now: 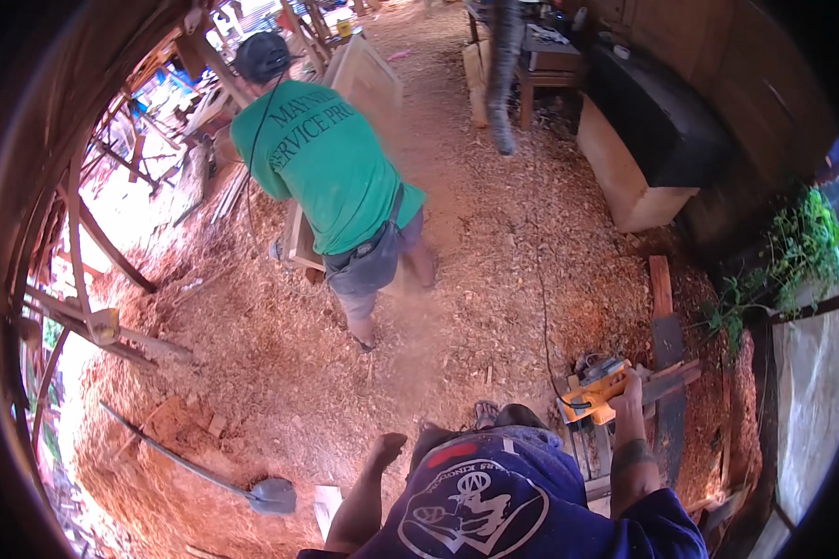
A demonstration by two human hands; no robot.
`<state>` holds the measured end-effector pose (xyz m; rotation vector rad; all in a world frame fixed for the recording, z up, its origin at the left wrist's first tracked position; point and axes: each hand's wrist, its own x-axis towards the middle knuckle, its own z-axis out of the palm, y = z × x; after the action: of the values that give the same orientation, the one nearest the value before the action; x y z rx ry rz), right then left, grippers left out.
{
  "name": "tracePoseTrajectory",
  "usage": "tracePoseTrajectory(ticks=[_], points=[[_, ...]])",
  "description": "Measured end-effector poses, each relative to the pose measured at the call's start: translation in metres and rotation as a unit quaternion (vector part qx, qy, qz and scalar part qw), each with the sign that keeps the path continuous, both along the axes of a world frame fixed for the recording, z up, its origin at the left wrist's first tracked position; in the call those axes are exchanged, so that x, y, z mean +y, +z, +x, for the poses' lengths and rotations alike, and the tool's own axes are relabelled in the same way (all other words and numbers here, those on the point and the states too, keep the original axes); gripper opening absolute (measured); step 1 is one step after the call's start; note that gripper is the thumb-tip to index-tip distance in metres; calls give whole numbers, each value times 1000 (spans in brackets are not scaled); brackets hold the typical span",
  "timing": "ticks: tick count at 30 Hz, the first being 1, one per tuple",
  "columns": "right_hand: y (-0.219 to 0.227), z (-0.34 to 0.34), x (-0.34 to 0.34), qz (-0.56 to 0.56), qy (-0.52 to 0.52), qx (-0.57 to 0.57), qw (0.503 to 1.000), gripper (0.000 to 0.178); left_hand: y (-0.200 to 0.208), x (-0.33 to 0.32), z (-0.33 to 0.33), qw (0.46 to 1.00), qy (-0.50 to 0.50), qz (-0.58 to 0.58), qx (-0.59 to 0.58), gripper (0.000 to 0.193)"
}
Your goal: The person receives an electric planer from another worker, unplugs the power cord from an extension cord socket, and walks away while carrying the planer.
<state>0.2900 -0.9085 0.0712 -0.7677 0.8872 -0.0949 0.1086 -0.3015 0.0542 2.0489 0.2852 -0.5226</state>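
My right hand (628, 387) grips a yellow-orange electric hand planer (594, 395) by its rear. The tool rests at some narrow wooden pieces low on my right, and a dark cord (544, 321) runs from it up across the shavings. A flat board (676, 380) lies beside the planer. My left hand (389, 449) is near my left leg, apart from any tool; its fingers are too small and dark to make out. A shovel (273, 496) lies on the ground left of that hand, its long handle pointing up and left.
Wood shavings (466, 307) cover the ground. Ahead, a co-worker (331, 177) in a green shirt bends over a wooden panel frame (368, 79). A ribbed hose (502, 84) hangs at the back. Right of it stand a black-topped box (657, 121) and a leafy plant (797, 247).
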Motion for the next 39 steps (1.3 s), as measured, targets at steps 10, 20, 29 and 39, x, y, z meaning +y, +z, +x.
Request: tracePoseTrajectory(ticks=[10,20,29,39], points=[[55,-12,30,21,2,-44,999,18,-1,-22,25,993,-4,-67,99,33],[44,16,40,46,-124,51,990,10,14,-9,94,979,-102,-27,175,32],[13,55,38,18,-245,101,964,7,51,58,196,987,-66,32,146,32],[-49,128,-42,68,-396,123,907,13,161,160,450,979,-120,162,-36,31]])
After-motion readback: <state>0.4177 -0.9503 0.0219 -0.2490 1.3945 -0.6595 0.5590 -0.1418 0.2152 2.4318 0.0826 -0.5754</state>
